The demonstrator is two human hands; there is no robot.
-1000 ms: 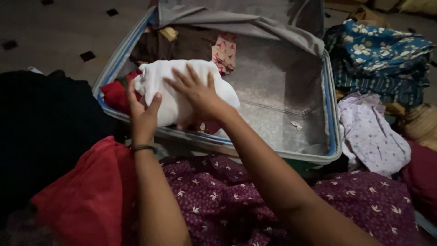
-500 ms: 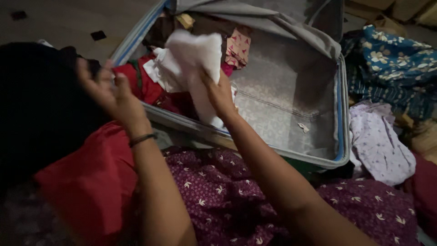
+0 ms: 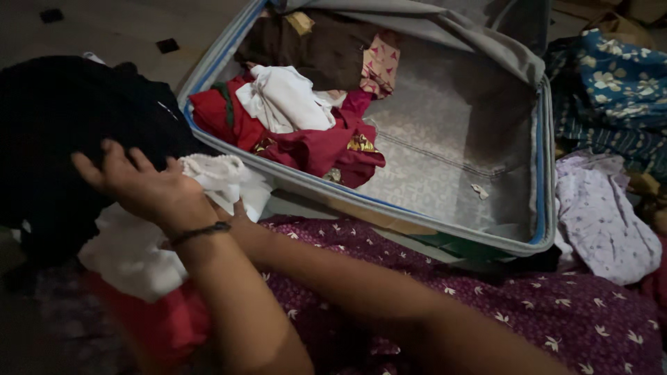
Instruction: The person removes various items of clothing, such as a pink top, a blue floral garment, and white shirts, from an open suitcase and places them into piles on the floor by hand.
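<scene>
My left hand lies with fingers spread on a white cloth, at the edge of a black garment pile. My right arm crosses my lap to the left. My right hand is mostly hidden behind my left wrist and grips the bunched end of the white cloth. The cloth rests on a red garment at my left. An open suitcase lies ahead, with a white garment, red clothes and a brown garment in its left half.
The suitcase's right half shows bare grey lining. A blue floral cloth and a pale lilac garment lie to its right. A purple patterned fabric covers my lap. Tiled floor is at the far left.
My right hand has carried a white cloth out of the suitcase and down to the left, onto the pile beside me. My left hand has come down on top of it.
</scene>
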